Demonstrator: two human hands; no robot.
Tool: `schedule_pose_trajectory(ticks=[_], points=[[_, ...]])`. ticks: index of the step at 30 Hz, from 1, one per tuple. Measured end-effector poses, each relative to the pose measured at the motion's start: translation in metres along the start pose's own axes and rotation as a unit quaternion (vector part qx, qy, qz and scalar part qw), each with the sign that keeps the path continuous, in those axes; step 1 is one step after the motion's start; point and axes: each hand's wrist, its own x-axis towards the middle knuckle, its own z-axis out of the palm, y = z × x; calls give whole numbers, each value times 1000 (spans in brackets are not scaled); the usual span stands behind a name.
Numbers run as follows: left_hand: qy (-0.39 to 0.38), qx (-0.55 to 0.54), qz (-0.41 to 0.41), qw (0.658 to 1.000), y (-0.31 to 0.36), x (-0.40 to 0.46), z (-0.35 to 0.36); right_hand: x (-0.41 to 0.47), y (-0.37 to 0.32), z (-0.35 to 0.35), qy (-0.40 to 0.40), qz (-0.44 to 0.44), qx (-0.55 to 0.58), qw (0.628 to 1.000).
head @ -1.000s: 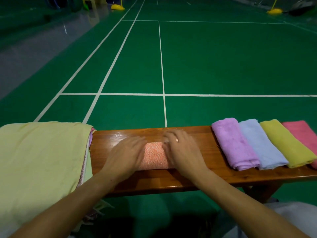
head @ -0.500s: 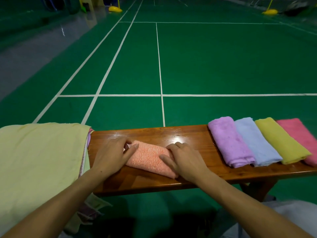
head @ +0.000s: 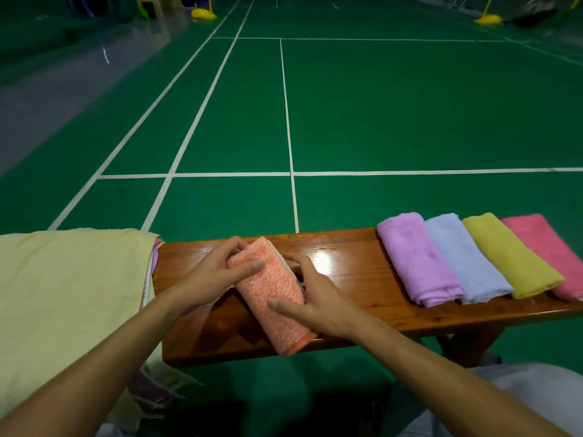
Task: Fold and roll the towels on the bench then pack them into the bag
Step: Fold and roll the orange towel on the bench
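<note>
Gripping the orange towel (head: 271, 294) from both sides, you have your left hand (head: 209, 279) curled round its far left end, thumb laid across the top, and your right hand (head: 310, 299) clamped on its right edge with the thumb pressed onto the fabric. That towel is rolled into a narrow bundle and sits tilted on the wooden bench (head: 356, 279), its far end near the bench's back edge and its near end poking just past the front edge.

To the right of the orange towel, well apart from it, 4 rolled towels lie side by side and touching on the same bench: a purple towel (head: 416, 257), then a light blue towel (head: 467, 257), then a yellow towel (head: 508, 253), then a pink towel (head: 545, 247) farthest right.

To the left of the orange towel, a pale yellow cloth (head: 69, 294) drapes over the bench's left end, with edges of other fabrics showing under it. Beyond the bench stretches a green court floor (head: 410, 115) with white lines.
</note>
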Motion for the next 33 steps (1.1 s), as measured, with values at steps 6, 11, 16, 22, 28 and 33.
schedule_pose_trajectory(ticks=[6, 11, 16, 22, 28, 33], points=[[44, -156, -30, 986, 22, 15, 7, -10, 5, -6, 52, -16, 52, 997], [2, -282, -47, 958, 40, 36, 33, -22, 11, -22, 66, -3, 162, 985], [30, -318, -63, 946, 60, 64, 75, -35, 24, -44, 111, 22, 184, 976], [98, -216, -79, 968, 62, 100, 121, -47, 50, -72, 236, 29, 34, 971], [104, -118, 8, 987, 59, 130, 161, -56, 64, -86, 244, 88, -97, 961], [38, 184, 93, 978, 42, 140, 184, -51, 74, -95, 238, 137, -328, 904]])
